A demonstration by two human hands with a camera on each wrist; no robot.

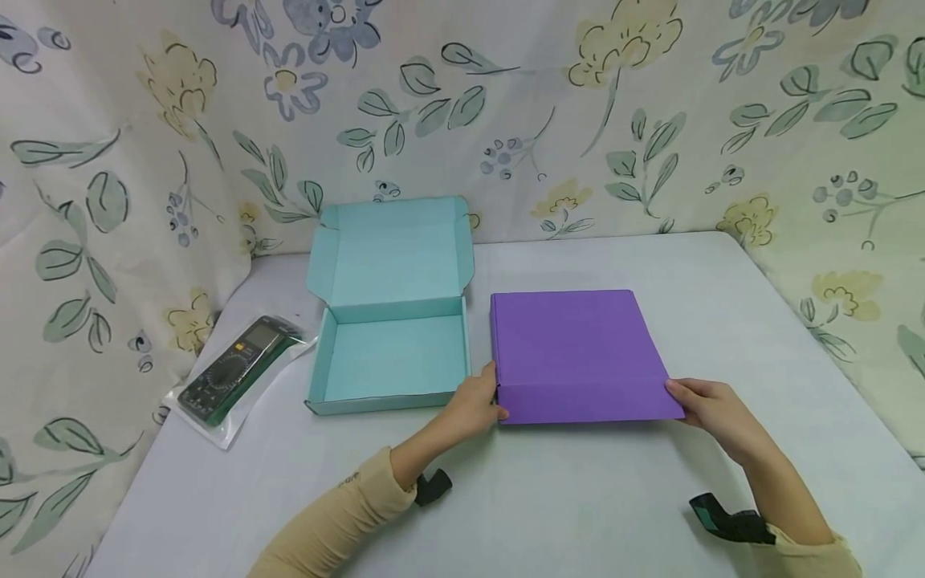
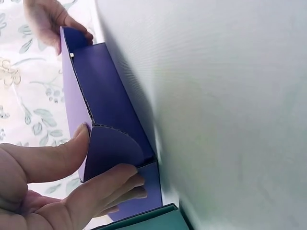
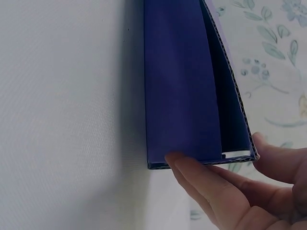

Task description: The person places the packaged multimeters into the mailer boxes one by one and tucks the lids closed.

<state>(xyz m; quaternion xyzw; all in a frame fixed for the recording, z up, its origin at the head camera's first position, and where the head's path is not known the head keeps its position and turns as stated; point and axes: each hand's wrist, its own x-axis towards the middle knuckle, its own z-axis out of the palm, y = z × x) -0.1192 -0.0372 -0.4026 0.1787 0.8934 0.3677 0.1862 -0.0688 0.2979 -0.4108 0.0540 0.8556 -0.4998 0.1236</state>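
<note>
Purple box (image 1: 578,345) on the worktop (image 1: 564,498), right of the teal box (image 1: 393,257). Is pinched at near corners by left hand (image 1: 471,407) and right hand (image 1: 714,411), probably for keeping the lid (image 1: 567,333) even.

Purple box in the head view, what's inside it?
Only a dark gap shows under the lid of the purple box in the right wrist view; the lid hides any contents.

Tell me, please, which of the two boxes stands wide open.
The teal box, left of the purple box: its lid is raised, while the purple one's lid covers its top.
</note>
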